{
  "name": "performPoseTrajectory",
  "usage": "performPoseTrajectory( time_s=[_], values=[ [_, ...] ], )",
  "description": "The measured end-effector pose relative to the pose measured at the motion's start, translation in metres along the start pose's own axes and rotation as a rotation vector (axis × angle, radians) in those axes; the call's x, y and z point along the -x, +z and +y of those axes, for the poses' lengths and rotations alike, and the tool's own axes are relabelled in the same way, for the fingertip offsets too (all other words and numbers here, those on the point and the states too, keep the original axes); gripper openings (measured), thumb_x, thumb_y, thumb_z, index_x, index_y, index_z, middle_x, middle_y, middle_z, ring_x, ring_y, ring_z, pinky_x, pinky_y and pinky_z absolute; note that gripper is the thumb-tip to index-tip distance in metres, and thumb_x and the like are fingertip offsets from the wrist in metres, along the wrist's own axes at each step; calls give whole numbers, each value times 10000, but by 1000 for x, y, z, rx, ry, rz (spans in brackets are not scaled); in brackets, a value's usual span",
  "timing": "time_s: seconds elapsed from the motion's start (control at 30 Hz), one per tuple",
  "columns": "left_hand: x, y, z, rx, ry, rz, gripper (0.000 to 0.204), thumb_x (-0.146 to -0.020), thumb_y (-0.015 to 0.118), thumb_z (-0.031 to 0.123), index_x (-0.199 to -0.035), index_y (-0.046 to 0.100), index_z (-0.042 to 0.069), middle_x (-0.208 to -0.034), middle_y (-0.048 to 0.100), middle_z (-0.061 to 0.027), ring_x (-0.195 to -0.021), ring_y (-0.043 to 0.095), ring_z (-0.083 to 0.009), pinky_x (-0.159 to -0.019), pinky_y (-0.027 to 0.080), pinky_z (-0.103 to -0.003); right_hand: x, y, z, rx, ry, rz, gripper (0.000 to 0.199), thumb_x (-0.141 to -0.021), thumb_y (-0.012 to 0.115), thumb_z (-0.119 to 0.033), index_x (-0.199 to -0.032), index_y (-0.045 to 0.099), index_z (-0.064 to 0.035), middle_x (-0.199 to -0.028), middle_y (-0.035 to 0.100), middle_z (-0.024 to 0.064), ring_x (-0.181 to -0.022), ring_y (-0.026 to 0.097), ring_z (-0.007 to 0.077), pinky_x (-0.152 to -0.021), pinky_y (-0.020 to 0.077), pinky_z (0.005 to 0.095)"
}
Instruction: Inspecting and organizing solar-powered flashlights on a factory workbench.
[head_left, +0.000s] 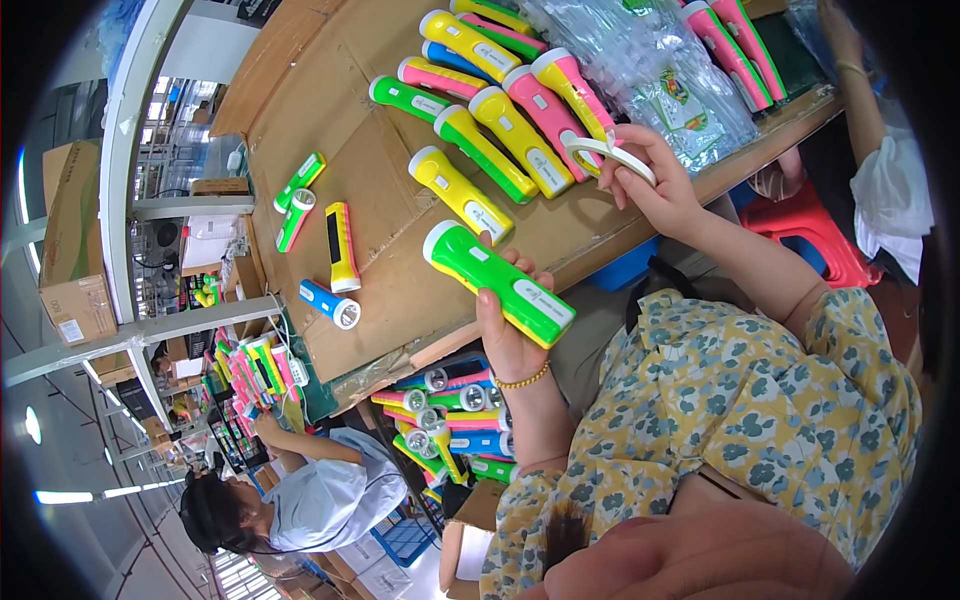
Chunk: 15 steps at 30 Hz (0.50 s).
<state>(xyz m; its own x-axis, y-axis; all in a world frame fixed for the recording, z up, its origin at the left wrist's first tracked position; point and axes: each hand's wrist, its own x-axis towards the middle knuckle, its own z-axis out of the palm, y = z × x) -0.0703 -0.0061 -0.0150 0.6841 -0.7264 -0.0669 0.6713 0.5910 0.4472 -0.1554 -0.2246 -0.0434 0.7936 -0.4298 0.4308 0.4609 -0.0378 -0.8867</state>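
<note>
My left hand (515, 345), with a beaded bracelet at its wrist, is closed around a green flashlight (495, 283) with a white head and yellow underside. The flashlight is held just above the table's front edge. My right hand (655, 185) pinches a thin white ring that looks like a roll of tape (612, 158). Close beyond both hands lies a row of flashlights on the table, among them a yellow one (458, 192), a green one (485, 153) and a pink one (540, 108).
Clear plastic bags (640, 75) lie piled at the far right of the brown table (345, 130). A blue flashlight (330, 304) and several others rest at the left. More flashlights (450, 420) fill a container below the edge. Another person (330, 490) works at the lower left; a red stool (810, 235) stands right.
</note>
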Motion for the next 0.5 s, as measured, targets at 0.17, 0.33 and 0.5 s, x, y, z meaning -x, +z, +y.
performPoseTrajectory(
  time_s=[0.17,0.33,0.5],
  values=[
    [3,6,-2,-175,10,1,783,-825,684,284,-1437,213,154,-1133,490,-65,-1046,489,-197,-897,449,-457,0,1,-1,1,11,-2,419,-915,394,-13,-1321,302,-61,-925,554,142,-674,513,114,-621,433,229],
    [5,7,1,-165,-8,-16,754,-833,668,236,-1429,217,141,-1288,438,-125,-1186,457,-273,-954,429,-520,-1,3,0,-21,-5,53,392,-901,436,1,-1283,377,-67,-877,586,80,-641,515,66,-587,428,198],
    [6,12,4,-129,-33,-115,645,-845,606,106,-1384,257,48,-1382,366,-174,-1245,426,-319,-962,442,-492,1,3,-3,-14,4,48,390,-902,437,-4,-1282,379,-68,-877,585,76,-646,516,64,-589,428,197]
  ],
)
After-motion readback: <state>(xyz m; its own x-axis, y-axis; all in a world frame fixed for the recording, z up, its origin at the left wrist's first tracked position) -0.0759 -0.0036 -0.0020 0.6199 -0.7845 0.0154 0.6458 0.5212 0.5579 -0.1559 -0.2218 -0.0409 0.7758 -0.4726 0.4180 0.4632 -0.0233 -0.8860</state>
